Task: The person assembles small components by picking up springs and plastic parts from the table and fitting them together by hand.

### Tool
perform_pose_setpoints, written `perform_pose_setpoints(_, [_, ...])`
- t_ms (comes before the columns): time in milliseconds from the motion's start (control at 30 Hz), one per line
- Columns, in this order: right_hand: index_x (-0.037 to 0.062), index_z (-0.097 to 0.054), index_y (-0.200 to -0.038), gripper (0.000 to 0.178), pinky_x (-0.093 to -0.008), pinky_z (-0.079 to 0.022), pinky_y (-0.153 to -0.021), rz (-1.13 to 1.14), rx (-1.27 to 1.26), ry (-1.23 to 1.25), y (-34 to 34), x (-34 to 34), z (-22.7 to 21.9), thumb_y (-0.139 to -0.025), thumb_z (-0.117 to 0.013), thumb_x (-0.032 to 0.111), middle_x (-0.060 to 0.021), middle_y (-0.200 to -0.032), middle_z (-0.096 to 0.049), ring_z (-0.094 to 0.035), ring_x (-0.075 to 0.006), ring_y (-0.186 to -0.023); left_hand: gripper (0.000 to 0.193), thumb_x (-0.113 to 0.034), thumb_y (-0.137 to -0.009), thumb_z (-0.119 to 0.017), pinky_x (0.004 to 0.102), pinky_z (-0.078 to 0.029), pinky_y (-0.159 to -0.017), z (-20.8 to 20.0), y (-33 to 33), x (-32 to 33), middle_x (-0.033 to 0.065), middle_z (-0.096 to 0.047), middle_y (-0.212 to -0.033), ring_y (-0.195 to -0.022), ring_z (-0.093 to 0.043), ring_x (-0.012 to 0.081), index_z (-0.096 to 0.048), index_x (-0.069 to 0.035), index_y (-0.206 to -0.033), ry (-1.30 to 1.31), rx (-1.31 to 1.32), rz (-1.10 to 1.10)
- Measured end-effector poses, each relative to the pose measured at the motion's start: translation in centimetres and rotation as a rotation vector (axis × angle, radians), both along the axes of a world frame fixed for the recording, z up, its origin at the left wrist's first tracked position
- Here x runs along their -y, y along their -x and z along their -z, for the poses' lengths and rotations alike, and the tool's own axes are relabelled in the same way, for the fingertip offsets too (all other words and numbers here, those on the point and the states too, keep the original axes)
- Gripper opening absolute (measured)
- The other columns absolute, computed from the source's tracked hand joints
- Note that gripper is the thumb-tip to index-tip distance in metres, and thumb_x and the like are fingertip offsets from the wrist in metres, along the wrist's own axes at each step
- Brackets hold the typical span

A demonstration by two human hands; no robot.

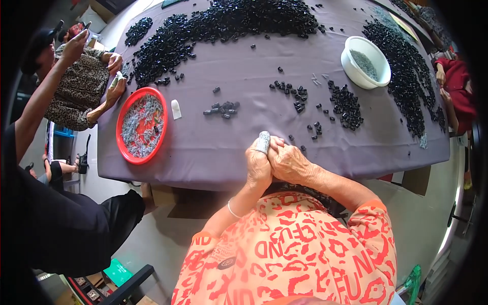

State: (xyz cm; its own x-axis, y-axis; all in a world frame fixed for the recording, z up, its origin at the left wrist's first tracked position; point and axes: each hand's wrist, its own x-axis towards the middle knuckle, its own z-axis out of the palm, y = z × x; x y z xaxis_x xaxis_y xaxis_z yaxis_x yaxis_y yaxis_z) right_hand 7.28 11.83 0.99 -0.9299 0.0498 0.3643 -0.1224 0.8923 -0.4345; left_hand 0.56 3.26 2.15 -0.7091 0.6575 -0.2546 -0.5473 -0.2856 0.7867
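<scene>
My left hand (260, 166) and my right hand (290, 161) are closed against each other at the near edge of the table. A grey speckled finger cover (263, 142) sits on a digit of my left hand. The fingers of both hands curl together, so whatever is between them is hidden. Just beyond my right hand lie loose black caps (315, 129), with a larger cluster of black caps (346, 107) farther right. Ahead and to the left is a small heap of black caps with clear pieces in them (222, 109).
A red tray (164, 109) of clear plastic pieces stands left, beside a white finger cover (176, 109). A white bowl (347, 63) of similar pieces stands right. Large black cap piles (244, 20) cover the far side. Other people sit or stand at left and right.
</scene>
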Motion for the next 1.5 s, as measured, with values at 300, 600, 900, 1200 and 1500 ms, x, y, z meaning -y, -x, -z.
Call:
perform_pose_setpoints(300, [-0.0098,-0.053,-0.091,0.027,-0.0344,-0.053,-0.062,-0.025,0.106,-0.007,0.0,-0.1,-0.2,-0.071,-0.053,0.008,-0.0212,-0.092,-0.057,-0.061,-0.0302,-0.080,0.031,-0.020,-0.096,-0.043,0.0289,-0.045,-0.077,0.9,0.2,-0.1,0.0103,-0.060,-0.080,-0.078,-0.055,0.0166,-0.050,-0.003,-0.071,-0.026,-0.038,-0.002])
perform_pose_setpoints(600, [-0.0098,-0.052,-0.091,0.027,-0.0353,-0.053,-0.061,-0.032,-0.059,-0.084,0.1,0.1,-0.1,-0.071,-0.054,0.009,-0.0224,-0.093,-0.056,-0.061,-0.0318,-0.078,0.034,-0.024,-0.097,-0.043,0.0288,-0.047,-0.074,1.8,0.1,0.0,0.0108,-0.062,-0.081,-0.076,-0.057,0.0164,-0.052,-0.003,-0.072,-0.059,-0.061,-0.008])
perform_pose_setpoints(900, [-0.0057,-0.052,-0.089,0.017,-0.0396,-0.051,-0.052,0.007,0.105,0.019,0.3,0.5,-0.3,-0.077,-0.053,0.006,-0.0195,-0.067,-0.057,-0.060,-0.0341,-0.058,0.052,-0.040,-0.095,-0.041,0.0379,-0.047,-0.080,1.8,1.0,0.0,0.0142,-0.062,-0.077,-0.079,-0.059,0.0249,-0.051,-0.003,-0.059,-0.064,0.031,-0.015])
perform_pose_setpoints(1200, [-0.0072,-0.053,-0.094,0.023,-0.0379,-0.052,-0.056,-0.024,0.077,-0.020,0.1,0.1,0.5,-0.076,-0.051,0.007,-0.0197,-0.069,-0.057,-0.062,-0.0326,-0.062,0.058,-0.041,-0.096,-0.042,0.0364,-0.048,-0.072,2.4,0.9,-0.7,0.0133,-0.055,-0.060,-0.069,-0.057,0.0247,-0.045,-0.003,-0.052,-0.027,0.073,-0.066])
perform_pose_setpoints(1500, [-0.0035,-0.052,-0.088,0.014,-0.0396,-0.051,-0.057,0.098,0.057,0.056,0.1,1.2,0.1,-0.078,-0.053,0.006,-0.0189,-0.070,-0.057,-0.061,-0.0336,-0.063,0.052,-0.031,-0.098,-0.038,0.0304,-0.048,-0.063,2.0,0.9,-0.5,0.0096,-0.057,-0.060,-0.061,-0.056,0.0169,-0.056,0.001,-0.060,0.012,-0.051,-0.082])
